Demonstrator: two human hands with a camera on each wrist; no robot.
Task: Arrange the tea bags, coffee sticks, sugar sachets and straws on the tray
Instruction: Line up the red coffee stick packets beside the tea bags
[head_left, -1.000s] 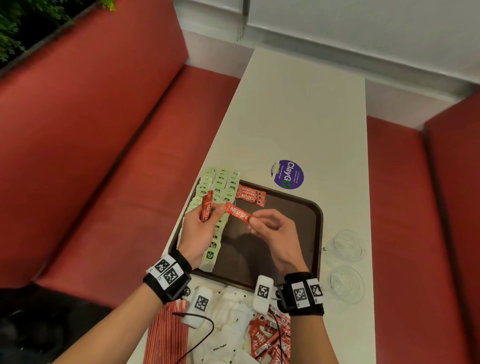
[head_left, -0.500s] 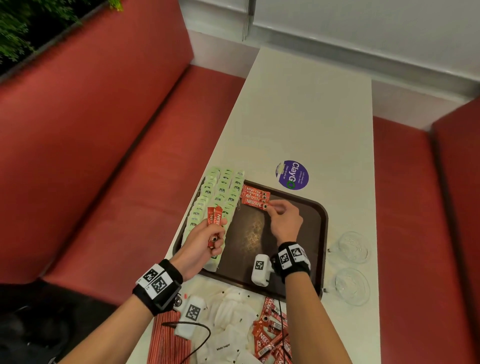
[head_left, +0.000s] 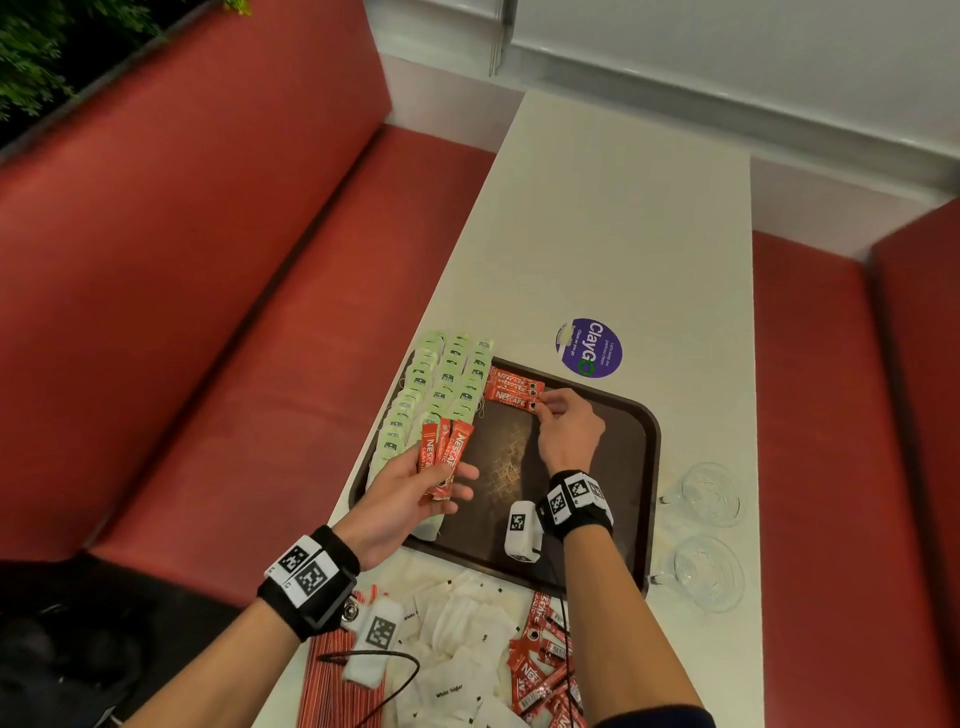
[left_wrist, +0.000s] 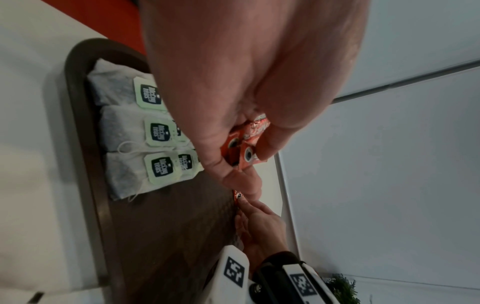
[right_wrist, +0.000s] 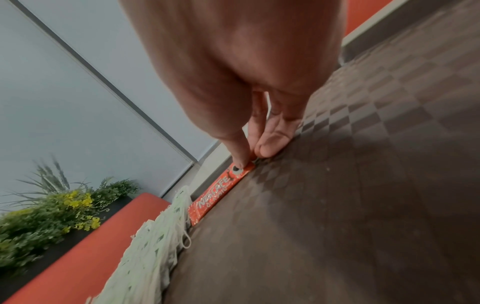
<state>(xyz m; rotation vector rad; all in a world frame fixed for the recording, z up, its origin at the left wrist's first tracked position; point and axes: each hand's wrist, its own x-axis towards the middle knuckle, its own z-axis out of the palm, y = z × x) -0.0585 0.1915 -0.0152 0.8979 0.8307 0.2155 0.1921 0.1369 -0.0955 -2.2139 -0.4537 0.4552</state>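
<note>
Left hand (head_left: 410, 488) grips a fan of shiny red Nescafé sticks (head_left: 445, 454) mid-frame; right hand (head_left: 566, 428) fingertips pinch the end of a laid stick (head_left: 511, 397) on the tray (head_left: 644, 467).

Straws (head_left: 337, 675) cut off below

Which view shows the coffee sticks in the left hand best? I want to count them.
The head view: the left hand holds the coffee sticks fanned out over the tray, three showing. The left wrist view shows only their crumpled ends between the fingers. The right wrist view does not show them.
</note>
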